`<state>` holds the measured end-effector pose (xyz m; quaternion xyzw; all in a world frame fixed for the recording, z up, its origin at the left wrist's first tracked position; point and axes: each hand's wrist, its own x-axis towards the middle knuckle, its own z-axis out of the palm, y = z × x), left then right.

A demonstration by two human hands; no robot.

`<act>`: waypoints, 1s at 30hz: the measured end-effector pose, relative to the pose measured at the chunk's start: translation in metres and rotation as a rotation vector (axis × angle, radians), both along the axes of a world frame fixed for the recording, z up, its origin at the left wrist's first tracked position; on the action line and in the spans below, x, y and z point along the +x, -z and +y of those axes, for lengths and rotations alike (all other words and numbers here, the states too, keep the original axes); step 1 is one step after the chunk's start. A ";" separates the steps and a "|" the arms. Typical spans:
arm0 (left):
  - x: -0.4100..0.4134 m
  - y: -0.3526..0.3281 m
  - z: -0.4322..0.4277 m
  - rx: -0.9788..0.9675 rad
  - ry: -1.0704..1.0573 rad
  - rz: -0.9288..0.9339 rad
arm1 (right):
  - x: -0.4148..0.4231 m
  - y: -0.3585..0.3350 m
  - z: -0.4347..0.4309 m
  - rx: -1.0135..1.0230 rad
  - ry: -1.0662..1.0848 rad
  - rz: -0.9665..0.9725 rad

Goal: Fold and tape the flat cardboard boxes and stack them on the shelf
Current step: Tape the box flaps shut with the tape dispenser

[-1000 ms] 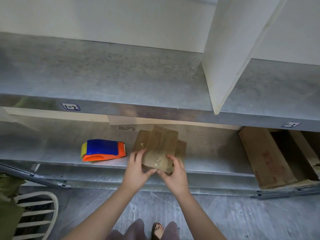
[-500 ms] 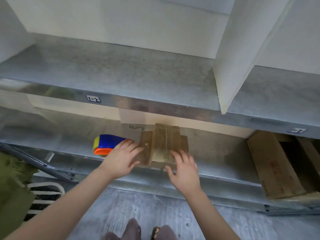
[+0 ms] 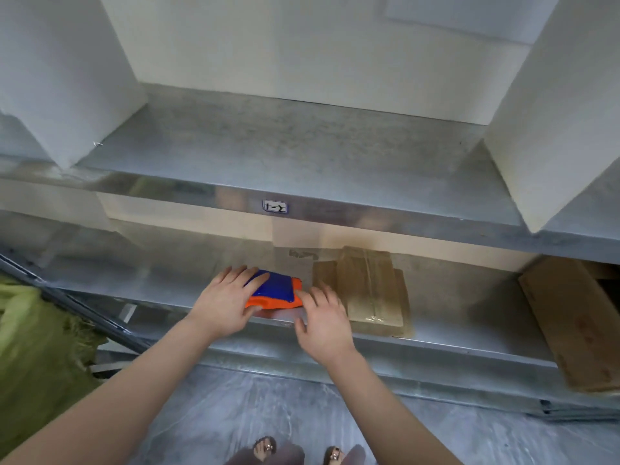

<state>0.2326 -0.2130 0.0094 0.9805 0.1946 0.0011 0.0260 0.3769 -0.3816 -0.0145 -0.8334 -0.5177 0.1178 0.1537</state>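
So the step here looks like grabbing the tape dispenser, the blue and orange one sitting on the lower metal shelf near its front lip. The left hand lies over the dispenser's left end with fingers spread flat on the blue top, not wrapped around it yet. The right hand hangs open just right of the dispenser, fingertips at the orange end, holding nothing

The small cardboard box sits flattish just right of the dispenser on the same shelf, with a clear tape strip already running up its middle and side flaps poking out underneath. Further right of the dispenser there's a big open carton leaning at the shelf edge

My take on doing this well: close one hand properly around the body rather than palming it, since it's close to the lip and a sloppy swipe could knock it to the floor. Can't see which end has the cutter, so I'd check that before pulling tape, and keep the free hand pinning the box flaps down
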 end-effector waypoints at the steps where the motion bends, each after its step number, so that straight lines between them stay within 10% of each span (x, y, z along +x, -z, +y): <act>1: 0.001 0.004 0.006 -0.018 0.012 0.011 | -0.003 0.004 0.005 -0.019 0.032 0.019; 30: 0.012 -0.002 0.039 -0.395 0.095 -0.036 | 0.008 0.044 0.017 -0.041 0.383 0.340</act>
